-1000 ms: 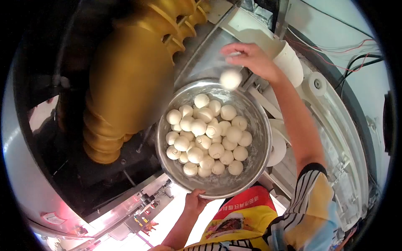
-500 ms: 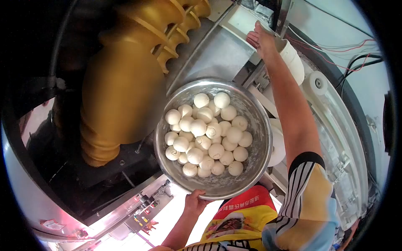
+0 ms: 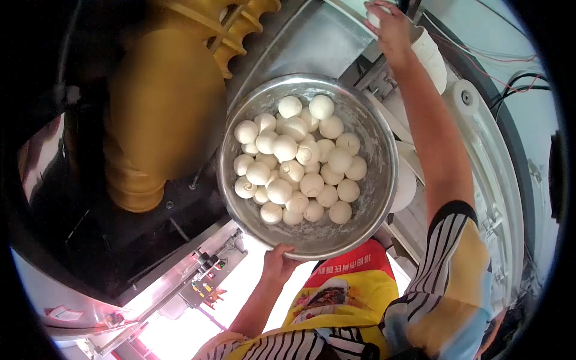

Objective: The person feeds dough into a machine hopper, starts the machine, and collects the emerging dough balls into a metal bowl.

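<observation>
A wide steel bowl (image 3: 375,198) holds a pile of round white dough balls (image 3: 284,147), several showing swirled seams. My left hand (image 3: 279,264) is closed on the bowl's near rim, thumb over the edge and the other fingers hidden beneath. At the upper right, my right hand (image 3: 393,33) reaches past the bowl, by the end of a white machine channel. Its fingers curl round a white piece (image 3: 373,17) that looks like a dough ball, partly covered by the fingers.
Large golden screw rollers (image 3: 174,108) fill the left, close to the bowl. A white curved machine frame (image 3: 492,180) runs down the right, with a white cylinder (image 3: 429,57) near my right wrist. Red and black cables (image 3: 522,87) hang on the wall. Machine controls (image 3: 207,279) sit lower left.
In view, the bowl and my left hand have shifted upward. My right hand has also moved up and slightly right, and a white piece now shows between its fingers.
</observation>
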